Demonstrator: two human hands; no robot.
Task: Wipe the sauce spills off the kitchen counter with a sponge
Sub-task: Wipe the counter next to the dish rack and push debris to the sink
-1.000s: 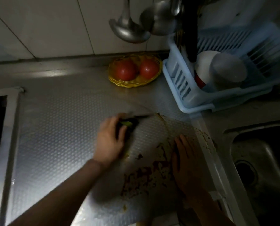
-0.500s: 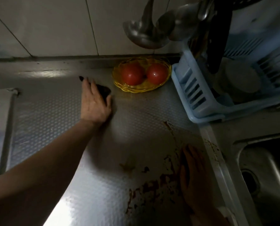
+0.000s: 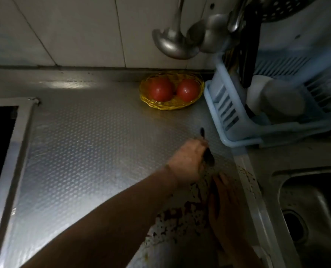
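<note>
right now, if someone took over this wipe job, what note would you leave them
Left hand: closed on the dark sponge, pressed to the counter near the blue rack.
Right hand: flat, open, resting on the counter beside the sink, holding nothing.
Sauce: red-brown patches lie between and below the hands, with specks on the sink ledge.
Done: the counter left of the hands looks clean.
Left: wipe the sauce patch and ledge specks.
</note>
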